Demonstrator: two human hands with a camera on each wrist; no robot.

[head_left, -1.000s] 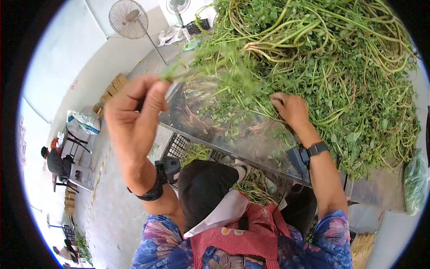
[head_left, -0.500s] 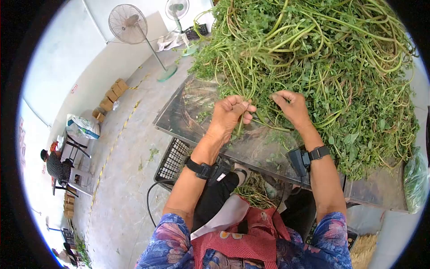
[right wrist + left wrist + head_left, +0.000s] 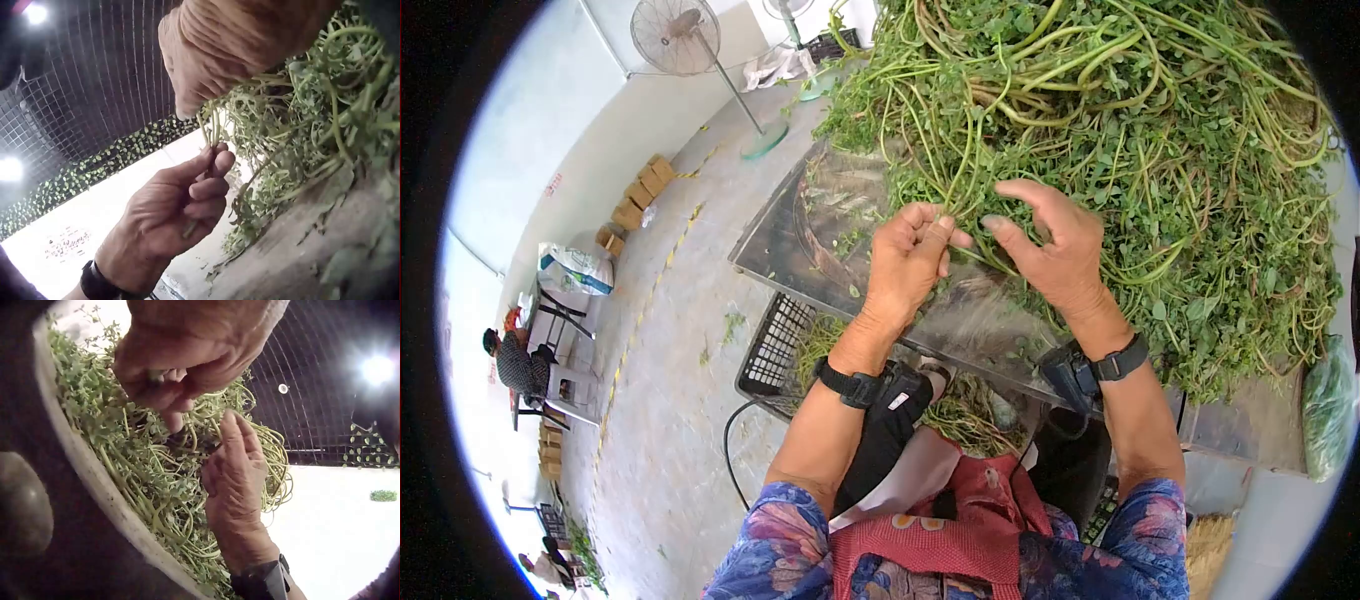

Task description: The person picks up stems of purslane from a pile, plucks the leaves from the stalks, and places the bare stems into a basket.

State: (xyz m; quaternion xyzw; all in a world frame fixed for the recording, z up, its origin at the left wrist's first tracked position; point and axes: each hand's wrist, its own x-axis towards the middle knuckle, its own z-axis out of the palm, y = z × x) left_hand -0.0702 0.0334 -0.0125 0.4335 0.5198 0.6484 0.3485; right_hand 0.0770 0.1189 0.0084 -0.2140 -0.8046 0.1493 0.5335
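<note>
Head view captures a bare-armed worker at a dark, smeared table (image 3: 990,325) heaped with leafy green vines (image 3: 1120,190), as the left hand (image 3: 910,262) pinches a few slim stems (image 3: 216,125) between thumb and curled fingers over the near edge of the heap. Just beside it, the right hand (image 3: 1058,245) is raised before the vines, thumb and forefinger spread apart; its own wrist camera catches only the back of the hand, which hides the fingertips. A black lattice crate (image 3: 768,365) sits partly under the table edge, a clear green-tinted plastic bag (image 3: 1328,410) hangs at the far right, and a round wire-guarded fan (image 3: 675,38) stands on the pale, scuffed floor (image 3: 675,330) near a row of brown boxes (image 3: 640,192). Smooth, looping stalks arch across the top of the pile above small oval leaves. Black straps circle both wrists, a boxy device on each, and a red checked apron (image 3: 930,555) overlaps blue floral sleeves (image 3: 1150,530), while the left wrist view shows the left hand blocking part of the greenery
</note>
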